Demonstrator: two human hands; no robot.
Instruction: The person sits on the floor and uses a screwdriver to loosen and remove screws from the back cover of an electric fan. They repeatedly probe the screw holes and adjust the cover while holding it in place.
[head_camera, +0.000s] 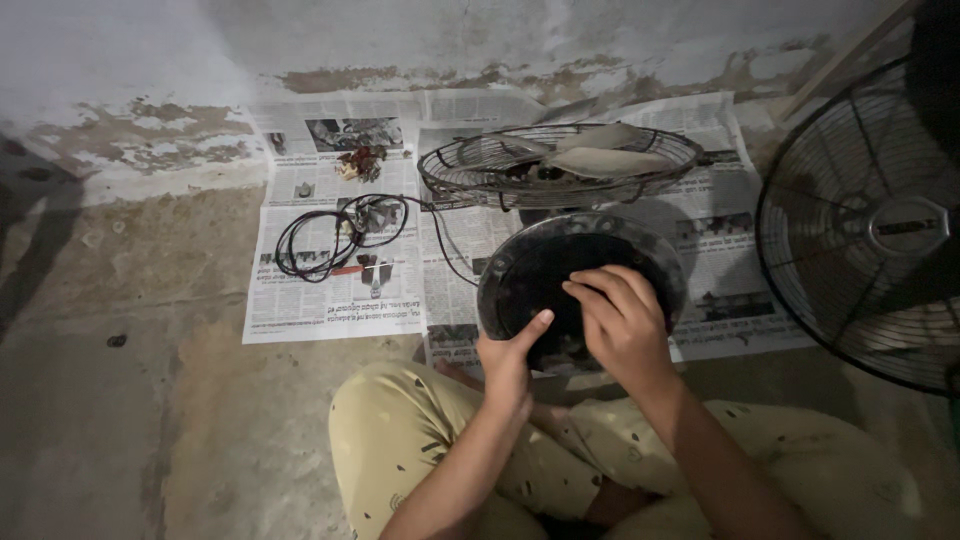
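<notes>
I sit on the floor with a round black fan base (560, 255) tilted up in front of me, its underside facing me. My left hand (508, 362) grips its lower rim, thumb pressed against the inside. My right hand (620, 325) rests flat inside the base with fingers bent, touching its surface. Behind the base lies the fan head in its wire cage (555, 160), with pale blades showing.
Newspaper sheets (330, 300) cover the floor ahead. A coiled black cable (335, 235) with a plug lies on them, next to small parts (362, 162). A loose front fan grille (865, 225) stands at the right. A stained wall (400, 40) is behind.
</notes>
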